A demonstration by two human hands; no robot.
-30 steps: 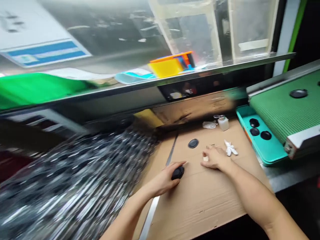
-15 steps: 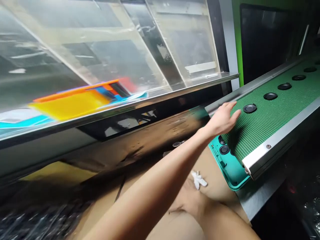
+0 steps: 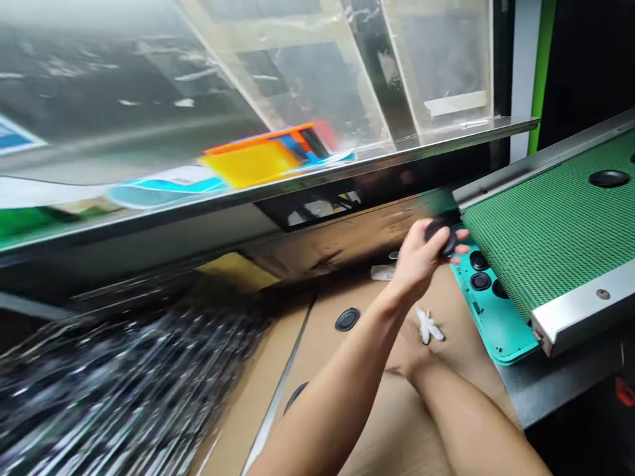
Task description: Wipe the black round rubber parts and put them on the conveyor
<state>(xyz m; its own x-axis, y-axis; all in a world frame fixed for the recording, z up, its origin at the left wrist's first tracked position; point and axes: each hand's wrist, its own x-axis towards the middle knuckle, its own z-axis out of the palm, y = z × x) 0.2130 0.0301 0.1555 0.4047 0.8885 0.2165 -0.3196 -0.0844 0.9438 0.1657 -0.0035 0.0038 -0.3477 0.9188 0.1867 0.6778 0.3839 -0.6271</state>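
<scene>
My left hand (image 3: pixel 421 254) is closed around a black round part (image 3: pixel 440 237), disc-shaped, just off the near end of the green conveyor belt (image 3: pixel 555 231). Whether it grips one disc or a few stacked ones cannot be made out. Crossing under the left forearm, my right hand (image 3: pixel 409 350) rests low over the brown cardboard surface (image 3: pixel 397 430); its fingers are hidden by that forearm. Close to it lie white finger-cot-like scraps (image 3: pixel 429 325). A ridged black disc (image 3: pixel 347 319) lies on the cardboard, and another dark disc (image 3: pixel 296 396) shows partly behind my left arm.
Under the belt's end sits a teal tray (image 3: pixel 510 337) with several black discs. One more disc (image 3: pixel 609 178) rides on the belt. The metal side rail (image 3: pixel 585 304) juts out at right. Shiny clear plastic pieces (image 3: pixel 124 390) fill the lower left, below a ledge with a yellow box (image 3: pixel 253 162).
My left hand has come back from over the belt and closed on a black disc. The view has swung left, bringing the plastic pieces and discs on the cardboard into sight.
</scene>
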